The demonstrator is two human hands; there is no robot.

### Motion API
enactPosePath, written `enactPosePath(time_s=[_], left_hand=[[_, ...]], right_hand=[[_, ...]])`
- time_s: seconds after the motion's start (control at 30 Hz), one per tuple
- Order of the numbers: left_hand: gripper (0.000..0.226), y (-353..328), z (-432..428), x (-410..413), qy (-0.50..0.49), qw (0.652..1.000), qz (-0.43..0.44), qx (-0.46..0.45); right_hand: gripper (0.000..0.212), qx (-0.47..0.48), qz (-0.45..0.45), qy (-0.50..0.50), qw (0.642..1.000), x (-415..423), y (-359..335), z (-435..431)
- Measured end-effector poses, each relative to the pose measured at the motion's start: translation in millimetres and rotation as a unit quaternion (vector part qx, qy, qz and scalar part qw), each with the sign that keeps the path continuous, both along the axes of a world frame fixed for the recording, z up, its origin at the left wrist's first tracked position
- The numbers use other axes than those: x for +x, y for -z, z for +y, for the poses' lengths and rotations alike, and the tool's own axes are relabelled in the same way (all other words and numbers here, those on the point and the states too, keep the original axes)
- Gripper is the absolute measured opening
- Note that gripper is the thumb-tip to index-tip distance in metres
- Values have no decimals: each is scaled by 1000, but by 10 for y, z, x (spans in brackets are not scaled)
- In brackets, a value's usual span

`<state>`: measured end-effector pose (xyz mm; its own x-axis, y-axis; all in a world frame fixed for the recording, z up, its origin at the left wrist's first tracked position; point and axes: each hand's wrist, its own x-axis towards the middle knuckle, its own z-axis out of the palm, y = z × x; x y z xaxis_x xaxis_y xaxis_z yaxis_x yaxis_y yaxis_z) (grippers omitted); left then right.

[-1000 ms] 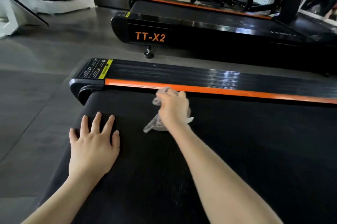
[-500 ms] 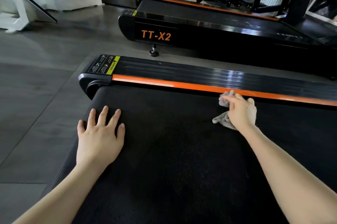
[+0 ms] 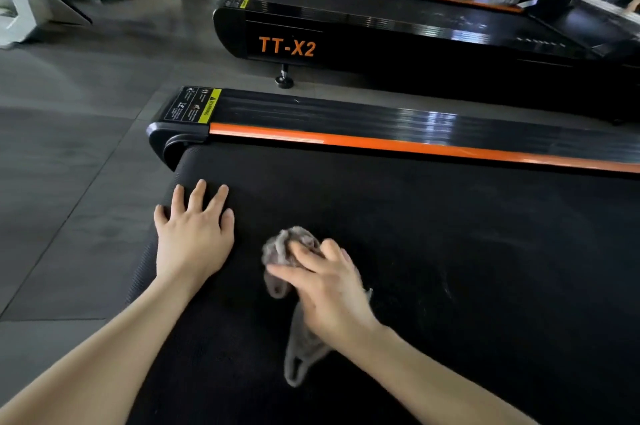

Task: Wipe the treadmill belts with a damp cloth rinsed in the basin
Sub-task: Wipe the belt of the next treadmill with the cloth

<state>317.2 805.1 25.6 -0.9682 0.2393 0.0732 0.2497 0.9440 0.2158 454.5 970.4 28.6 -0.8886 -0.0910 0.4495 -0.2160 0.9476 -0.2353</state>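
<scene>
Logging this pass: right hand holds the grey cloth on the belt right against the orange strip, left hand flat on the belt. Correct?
No. The head view shows the right hand holding the grey cloth on the belt well clear of the orange strip, beside the left hand, which lies flat on the belt.

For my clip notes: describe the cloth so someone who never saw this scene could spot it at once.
Find the near treadmill's wide black belt, below its orange strip. Near the belt's rounded end, the right hand grips a crumpled grey cloth. It is the only grey, limp thing on the dark belt.
</scene>
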Motion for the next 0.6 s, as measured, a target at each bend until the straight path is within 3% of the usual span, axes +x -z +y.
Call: enactPosePath(time_s=[0.07, 0.13, 0.23, 0.3, 0.33, 0.37, 0.47, 0.53, 0.6], left_hand=[[50, -2, -8, 2, 0, 1000, -5, 6], [51, 1, 0, -4, 2, 1000, -1, -4], [51, 18, 15, -3, 0, 1000, 7, -20], [51, 3, 23, 3, 2, 1000, 8, -22], [50, -11, 24, 11, 4, 1000, 7, -18], [50, -21, 20, 21, 7, 1000, 7, -13], [51, -34, -11, 33, 11, 1000, -4, -6], [52, -44, -33, 44, 13, 1000, -17, -12], [52, -49, -65, 85, 17, 999, -24, -20]], right_hand=[[43, 51, -29, 22, 998, 371, 10, 523], [47, 79, -48, 164, 982, 579, -36, 1264], [45, -16, -61, 415, 908, 726, -187, 2045], [38, -48, -79, 476, 875, 522, -222, 1789], [33, -73, -84, 466, 878, 416, -254, 1458], [29, -69, -84, 416, 903, 336, -223, 1119], [37, -15, -55, 164, 985, 493, -119, 103], [41, -31, -70, 32, 997, 1010, -119, -274], [36, -46, -88, -3, 995, 1516, -99, -216]])
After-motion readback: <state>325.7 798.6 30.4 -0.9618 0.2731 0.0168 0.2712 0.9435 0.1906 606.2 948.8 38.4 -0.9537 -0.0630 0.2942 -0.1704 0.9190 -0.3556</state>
